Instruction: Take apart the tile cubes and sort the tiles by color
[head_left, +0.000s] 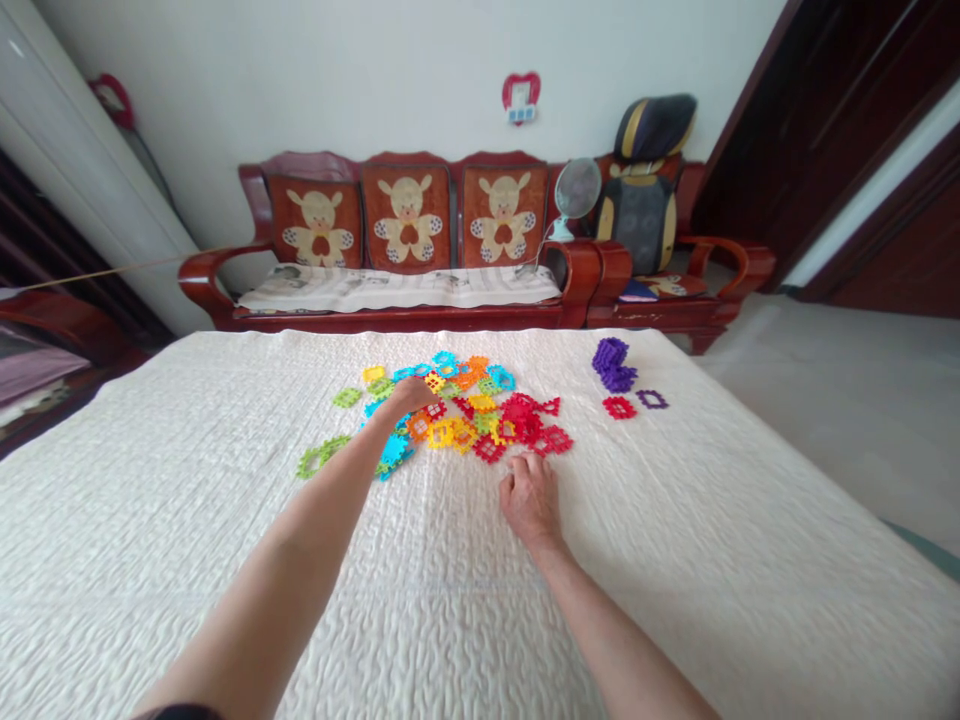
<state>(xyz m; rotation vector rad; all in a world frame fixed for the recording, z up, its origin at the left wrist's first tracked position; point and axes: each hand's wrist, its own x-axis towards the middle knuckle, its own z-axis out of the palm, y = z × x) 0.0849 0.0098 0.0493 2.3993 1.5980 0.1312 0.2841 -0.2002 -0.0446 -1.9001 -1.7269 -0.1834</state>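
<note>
A heap of flat plastic interlocking pieces with notched edges lies on the white quilted cloth, in blue, green, yellow, orange and red. My left hand reaches into the middle of it, beside a red windowed piece; its fingertips are mostly hidden, so I cannot tell whether it grips anything. Just in front of the red pieces, my right hand rests on the cloth with fingers curled in, and no piece shows in it. Yellow pieces and blue pieces lie between and beside my hands.
To the right stands a stack of purple pieces, with a single red piece and a purple square frame near it. Beyond the far edge is a wooden sofa with bear cushions. A small fan stands by its armrest.
</note>
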